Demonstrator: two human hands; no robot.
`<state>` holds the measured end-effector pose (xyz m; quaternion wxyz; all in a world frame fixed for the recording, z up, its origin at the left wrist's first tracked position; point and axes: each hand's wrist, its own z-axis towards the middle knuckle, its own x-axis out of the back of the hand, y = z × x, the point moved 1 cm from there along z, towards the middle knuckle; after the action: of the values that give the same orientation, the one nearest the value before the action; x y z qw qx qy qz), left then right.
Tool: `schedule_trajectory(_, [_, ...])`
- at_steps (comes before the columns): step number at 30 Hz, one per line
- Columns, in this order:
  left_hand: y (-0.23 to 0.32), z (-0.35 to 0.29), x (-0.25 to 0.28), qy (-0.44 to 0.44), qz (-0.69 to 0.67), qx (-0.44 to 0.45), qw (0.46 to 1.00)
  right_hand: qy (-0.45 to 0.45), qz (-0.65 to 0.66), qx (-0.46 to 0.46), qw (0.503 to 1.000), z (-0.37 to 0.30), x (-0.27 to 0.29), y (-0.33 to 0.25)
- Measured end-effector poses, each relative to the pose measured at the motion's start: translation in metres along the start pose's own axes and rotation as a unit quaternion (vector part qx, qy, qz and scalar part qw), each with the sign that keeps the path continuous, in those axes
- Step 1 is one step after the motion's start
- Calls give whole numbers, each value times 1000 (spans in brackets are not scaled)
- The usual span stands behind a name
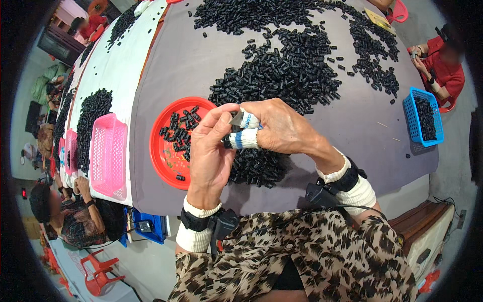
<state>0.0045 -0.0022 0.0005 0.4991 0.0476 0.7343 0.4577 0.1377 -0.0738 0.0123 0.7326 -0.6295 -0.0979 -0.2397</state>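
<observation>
Above the near side of the table, my two hands meet. My right hand [284,126] is closed, with white, blue-marked cloth covers on its thumb and one finger. A small pointed grey metal blade [235,120] sticks out from its fingertips. My left hand [209,143] has thumb and fingers bent together beside the blade, pinching a small black part [227,142] that is mostly hidden. A red round tray [157,146] with loose black cylindrical parts lies just left of my left hand. Behind and below my hands spreads a large heap of the same parts [271,75].
More black parts [375,55] lie at the far right, near a blue basket [440,133] holding some. A pink basket [108,156] stands on the white cloth at left. People sit at both sides. A red stool [100,272] stands at lower left.
</observation>
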Motion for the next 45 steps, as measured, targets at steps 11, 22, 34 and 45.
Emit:
schedule_trajectory(11, [-2, 1, -1, -3, -51, 6, 999, 9, 23, -27, 999, -1, 2, -1])
schedule_trajectory(22, [-3, 1, 1, -23, -46, 7, 999, -14, -22, 5, 1000, -1, 1, 5])
schedule_trajectory(34, [42, -10, 91, 226, 337, -174, 897, 58, 94, -69, 992, -19, 37, 19])
schedule_trajectory(45, [-53, 32, 45, 0, 602, -111, 791, 75, 114, -152, 979, -33, 41, 35])
